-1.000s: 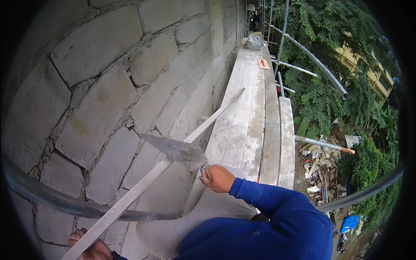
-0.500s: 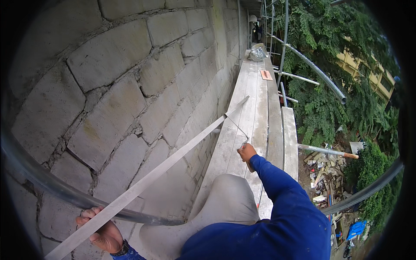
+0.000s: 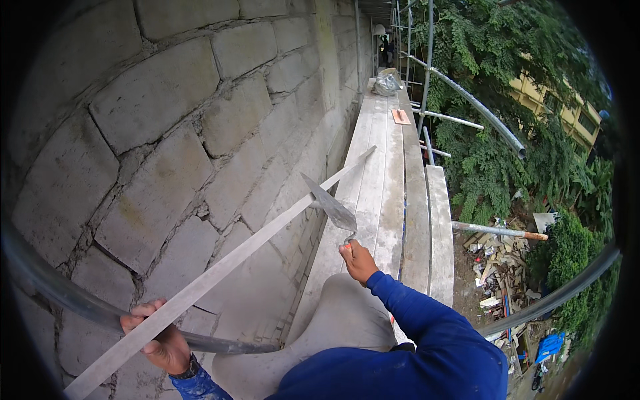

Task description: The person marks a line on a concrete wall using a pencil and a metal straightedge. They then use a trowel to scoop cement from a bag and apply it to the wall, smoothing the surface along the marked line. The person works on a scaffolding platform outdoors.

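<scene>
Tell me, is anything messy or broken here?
Yes: rubble at lower right lies in a messy scatter. The wall has rough, uneven joints, some with dark gaps. No break shows in the trowel or strip.

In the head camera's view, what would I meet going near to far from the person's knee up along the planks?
Knee → right hand → trowel blade → float → silvery bag.

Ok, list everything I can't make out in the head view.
All in the head view:
Trowel: handle mostly covered by the right hand.
Long bar: near end cut off by the lower edge.
Left hand: partly hidden behind the bar.
Distant person: too small and dim.
</scene>
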A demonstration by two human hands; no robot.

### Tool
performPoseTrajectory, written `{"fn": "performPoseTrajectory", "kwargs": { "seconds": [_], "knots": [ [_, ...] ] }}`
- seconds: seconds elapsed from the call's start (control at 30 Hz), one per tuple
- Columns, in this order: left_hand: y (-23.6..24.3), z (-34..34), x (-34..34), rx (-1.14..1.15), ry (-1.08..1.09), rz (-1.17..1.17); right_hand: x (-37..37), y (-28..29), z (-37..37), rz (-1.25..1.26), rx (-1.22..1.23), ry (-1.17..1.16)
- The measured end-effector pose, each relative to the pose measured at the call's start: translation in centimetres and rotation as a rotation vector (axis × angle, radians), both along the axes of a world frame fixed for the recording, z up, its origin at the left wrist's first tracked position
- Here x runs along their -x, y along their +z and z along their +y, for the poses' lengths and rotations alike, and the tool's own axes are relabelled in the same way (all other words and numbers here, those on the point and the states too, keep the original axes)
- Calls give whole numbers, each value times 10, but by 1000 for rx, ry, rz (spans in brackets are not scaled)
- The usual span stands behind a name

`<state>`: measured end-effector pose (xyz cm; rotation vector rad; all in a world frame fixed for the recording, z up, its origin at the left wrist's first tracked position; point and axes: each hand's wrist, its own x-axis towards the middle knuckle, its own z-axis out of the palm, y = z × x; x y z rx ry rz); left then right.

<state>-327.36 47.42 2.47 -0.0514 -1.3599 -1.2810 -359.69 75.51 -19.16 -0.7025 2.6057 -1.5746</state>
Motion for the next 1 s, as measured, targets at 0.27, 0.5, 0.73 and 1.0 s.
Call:
{"fn": "performPoseTrajectory", "kwargs": {
  "seconds": [0.27,0.5,0.73,1.0],
  "knots": [
    [-7,-11,-9,55,0,-71,-70,48,-25,162,-48,319],
    [-4,-3,-11,-32,62,-82,-58,34,-16,201,-93,355],
    [-8,-8,-6,29,41,-79,71,-28,12,26,-56,-56],
    [-10,-18,-21,15,-5,-126,-112,59,-12,208,-26,625]
  ]
}}
